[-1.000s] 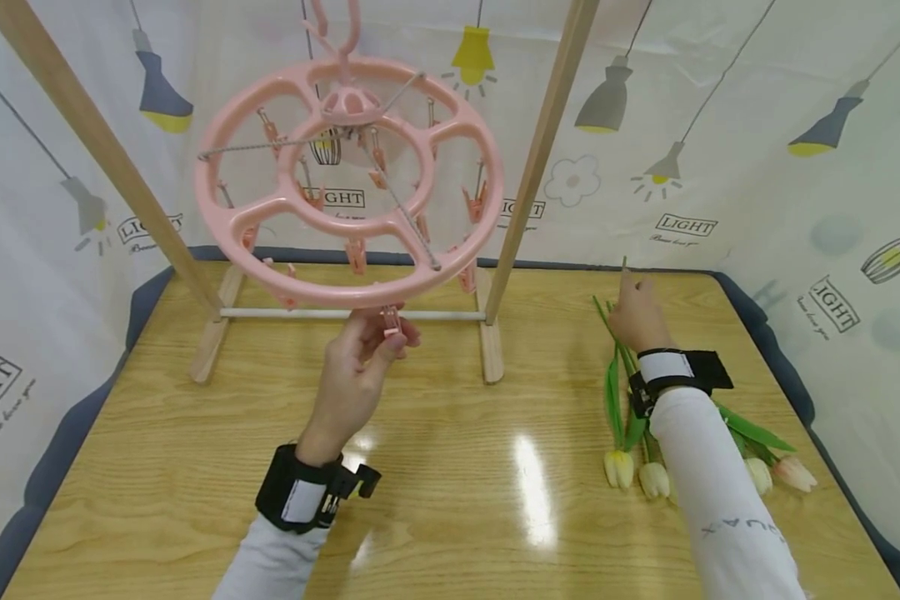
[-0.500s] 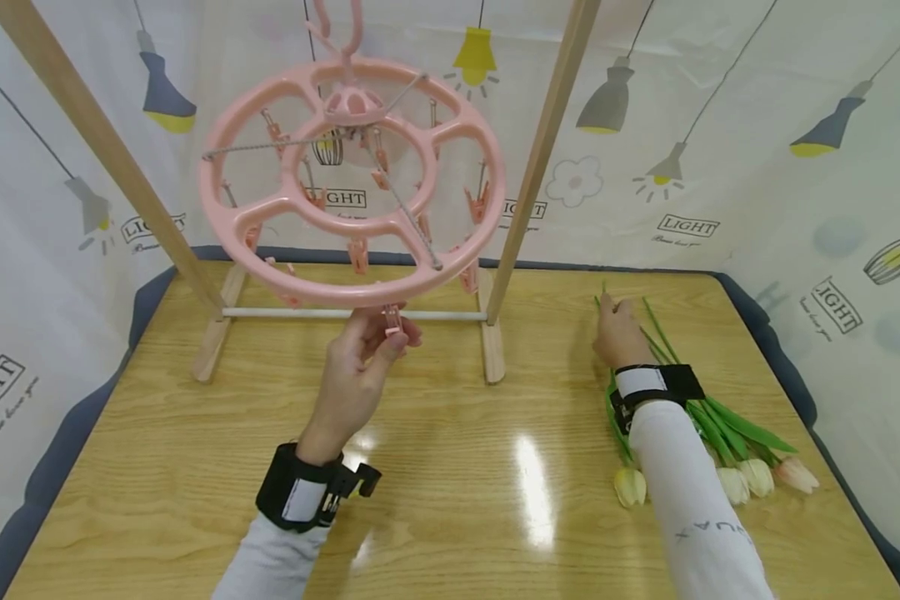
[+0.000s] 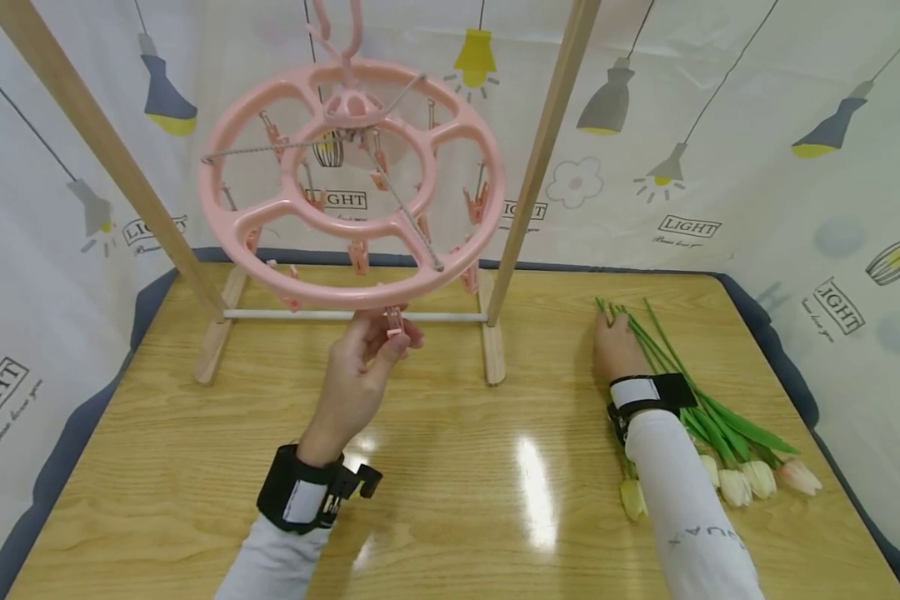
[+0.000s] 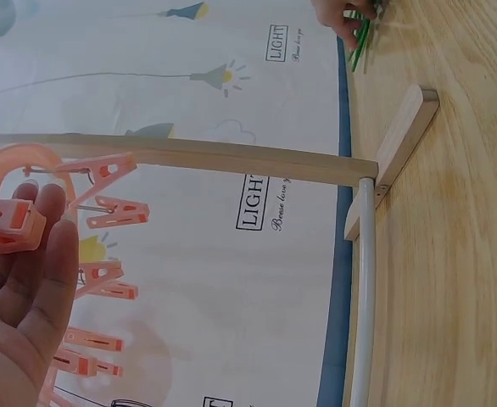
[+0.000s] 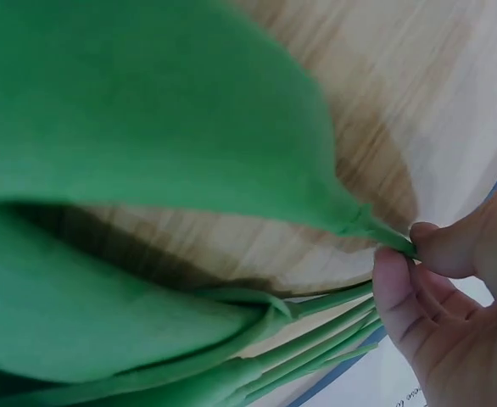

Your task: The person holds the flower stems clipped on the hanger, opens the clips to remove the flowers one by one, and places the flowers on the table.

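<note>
In the head view my left hand (image 3: 354, 379) holds a pink clothes peg (image 3: 394, 321) that hangs under the front rim of a round pink clip hanger (image 3: 322, 292). The same peg (image 4: 11, 222) lies against the fingers in the left wrist view. Out on the right, my right hand (image 3: 617, 348) pinches the stem (image 5: 393, 240) of a tulip between thumb and fingertips. That tulip's broad green leaf (image 5: 189, 119) fills much of the right wrist view. A yellow tulip head (image 3: 633, 498) shows below my right wrist, partly covered by the sleeve.
More tulips with white heads (image 3: 735, 487) and a pink head (image 3: 798, 476) lie on the wooden table (image 3: 450, 467), right of my right arm. A wooden stand with an upright post (image 3: 543, 158) and a white crossbar (image 3: 300, 314) frames the hanger. Several other pegs (image 3: 357, 257) dangle from it.
My right hand has come left and nearer, drawing a tulip stem away from the bunch; the yellow head has slid nearer too. My left hand keeps its place on the peg.
</note>
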Demonstrator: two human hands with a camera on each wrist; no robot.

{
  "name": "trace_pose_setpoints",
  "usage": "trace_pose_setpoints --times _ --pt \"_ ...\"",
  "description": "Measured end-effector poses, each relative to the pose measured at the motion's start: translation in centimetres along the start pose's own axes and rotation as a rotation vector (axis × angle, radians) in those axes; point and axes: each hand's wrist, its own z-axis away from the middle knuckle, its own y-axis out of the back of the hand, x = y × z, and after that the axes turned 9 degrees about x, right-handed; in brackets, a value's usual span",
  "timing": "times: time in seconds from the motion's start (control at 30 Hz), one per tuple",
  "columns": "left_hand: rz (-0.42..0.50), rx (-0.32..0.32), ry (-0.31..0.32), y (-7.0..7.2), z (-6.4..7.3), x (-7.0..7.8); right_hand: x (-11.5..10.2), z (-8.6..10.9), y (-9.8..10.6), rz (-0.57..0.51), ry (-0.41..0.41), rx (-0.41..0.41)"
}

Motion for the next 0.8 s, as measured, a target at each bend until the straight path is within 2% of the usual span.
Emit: trace_pose_setpoints --times 0.23,0.4,0.5,0.8 --pt "0.036 -0.001 0.015 -0.1 0.1 0.0 -0.5 0.5 0.7 0.029 0.051 -0.018" --pt "0.041 0.005 -0.002 0.0 0.1 0.1 -0.6 0.5 1.1 0.046 0.042 -0.041" --pt "0.043 0.005 -0.004 0.0 0.1 0.1 -0.5 0.2 1.2 0.038 0.018 -0.106" --pt "0.106 0.018 0.004 -0.2 0.1 -0.1 0.5 -0.7 1.2 -0.093 -0.075 -0.337"
